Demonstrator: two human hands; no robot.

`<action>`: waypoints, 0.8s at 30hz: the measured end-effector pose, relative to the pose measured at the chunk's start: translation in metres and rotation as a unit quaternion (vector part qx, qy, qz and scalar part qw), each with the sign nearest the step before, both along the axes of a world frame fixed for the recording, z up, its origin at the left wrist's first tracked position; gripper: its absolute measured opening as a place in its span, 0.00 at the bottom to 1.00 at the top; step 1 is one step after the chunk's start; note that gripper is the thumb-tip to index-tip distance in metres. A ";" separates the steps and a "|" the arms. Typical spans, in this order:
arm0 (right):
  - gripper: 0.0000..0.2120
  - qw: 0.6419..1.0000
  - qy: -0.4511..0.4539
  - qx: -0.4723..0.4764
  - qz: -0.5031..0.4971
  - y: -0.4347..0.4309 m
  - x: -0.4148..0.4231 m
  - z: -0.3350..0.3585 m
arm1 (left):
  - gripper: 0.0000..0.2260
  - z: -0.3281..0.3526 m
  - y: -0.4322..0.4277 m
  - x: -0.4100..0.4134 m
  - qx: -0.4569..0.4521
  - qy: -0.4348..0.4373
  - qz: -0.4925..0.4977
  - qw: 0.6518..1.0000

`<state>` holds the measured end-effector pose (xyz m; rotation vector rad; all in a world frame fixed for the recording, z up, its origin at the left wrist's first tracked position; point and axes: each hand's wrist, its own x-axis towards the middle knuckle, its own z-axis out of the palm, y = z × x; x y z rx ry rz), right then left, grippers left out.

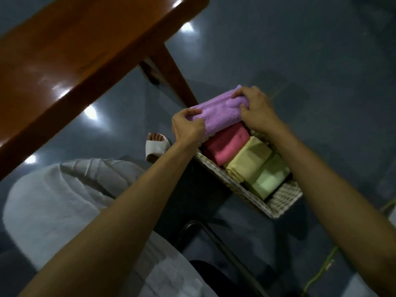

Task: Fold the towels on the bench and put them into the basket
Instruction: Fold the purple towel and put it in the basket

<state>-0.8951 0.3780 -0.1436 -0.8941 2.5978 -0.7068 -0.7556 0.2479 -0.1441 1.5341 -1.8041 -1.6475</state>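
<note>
**Hand pose.** Both bare forearms extend forward and downward from the lower edge of the view and converge on one end of the white woven rectangular basket [285, 199].

The left hand [187, 125] is knuckles-up at the left end of the folded lilac terry towel [218, 113]. Its fingers [192, 112] are curled together over the upper edge of the towel and grip it.

The right hand [255, 110] holds the opposite end. Its fingers [237, 94] are bent over the top of the towel and the thumb presses into the side, pinching the fabric.

**Towel position.** The lilac towel is held level across the far end of the basket. Its lower edge touches the folded pink towel [227, 144]. Whether it is fully seated inside cannot be determined.

**Basket contents.** Three folded towels lie side by side, touching, in this order from the far end:
1. The pink towel.
2. The folded pale yellow towel [248, 161].
3. The folded pale green towel [267, 179].

Bare woven wall shows at the near end.

**Surroundings.**
- The glossy brown wooden bench [75, 61] fills the upper left. One of its legs slants down towards the far end of the basket.
- A dark glossy floor [289, 50] lies beneath.
- A foot in a white open-toe sandal [155, 146] rests on the floor between the bench and the basket.
- A white garment [64, 189] covers the lap at lower left.
</note>
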 end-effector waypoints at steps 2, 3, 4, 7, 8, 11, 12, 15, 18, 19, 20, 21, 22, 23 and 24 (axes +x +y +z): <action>0.18 0.999 -0.017 0.024 -0.027 0.022 -0.003 -0.015 | 0.19 -0.016 0.019 -0.009 0.010 -0.010 -0.018 1.000; 0.17 0.998 -0.025 0.036 -0.037 0.034 -0.004 -0.022 | 0.20 -0.026 0.029 -0.012 0.019 -0.016 -0.027 0.999; 0.17 0.997 -0.035 0.046 -0.044 0.048 -0.006 -0.030 | 0.21 -0.035 0.042 -0.014 0.028 -0.023 -0.041 0.998; 0.15 0.992 -0.075 0.076 -0.066 0.092 -0.010 -0.052 | 0.19 -0.060 0.088 -0.013 0.057 -0.051 -0.088 0.993; 0.16 0.990 -0.085 0.084 -0.075 0.108 -0.012 -0.062 | 0.17 -0.066 0.104 -0.011 0.063 -0.060 -0.095 0.992; 0.20 0.982 -0.115 0.109 -0.104 0.147 -0.008 -0.081 | 0.19 -0.085 0.147 -0.007 0.082 -0.065 -0.093 0.990; 0.19 0.980 -0.119 0.120 -0.106 0.155 -0.006 -0.084 | 0.21 -0.091 0.160 -0.006 0.091 -0.068 -0.093 0.989; 0.16 0.979 -0.107 0.151 -0.081 0.171 0.000 -0.097 | 0.15 -0.109 0.187 -0.003 0.122 -0.101 -0.092 0.983; 0.13 0.979 -0.080 0.177 -0.061 0.178 0.004 -0.106 | 0.16 -0.122 0.206 0.002 0.124 -0.133 -0.106 0.977; 0.13 0.978 -0.068 0.190 -0.057 0.180 0.003 -0.109 | 0.17 -0.126 0.211 0.002 0.123 -0.140 -0.122 0.975; 0.13 0.976 -0.060 0.204 -0.055 0.182 0.002 -0.112 | 0.17 -0.129 0.216 0.002 0.123 -0.145 -0.135 0.972; 0.13 0.973 -0.056 0.216 -0.053 0.184 0.000 -0.116 | 0.17 -0.131 0.221 0.001 0.126 -0.150 -0.142 0.970; 0.12 0.971 -0.054 0.226 -0.052 0.186 0.000 -0.120 | 0.17 -0.132 0.226 0.000 0.128 -0.153 -0.149 0.968; 0.11 0.969 -0.054 0.235 -0.053 0.189 0.000 -0.125 | 0.17 -0.131 0.230 -0.001 0.128 -0.155 -0.161 0.966; 0.11 0.968 -0.056 0.237 -0.058 0.192 0.000 -0.130 | 0.17 -0.130 0.233 -0.003 0.125 -0.156 -0.177 0.964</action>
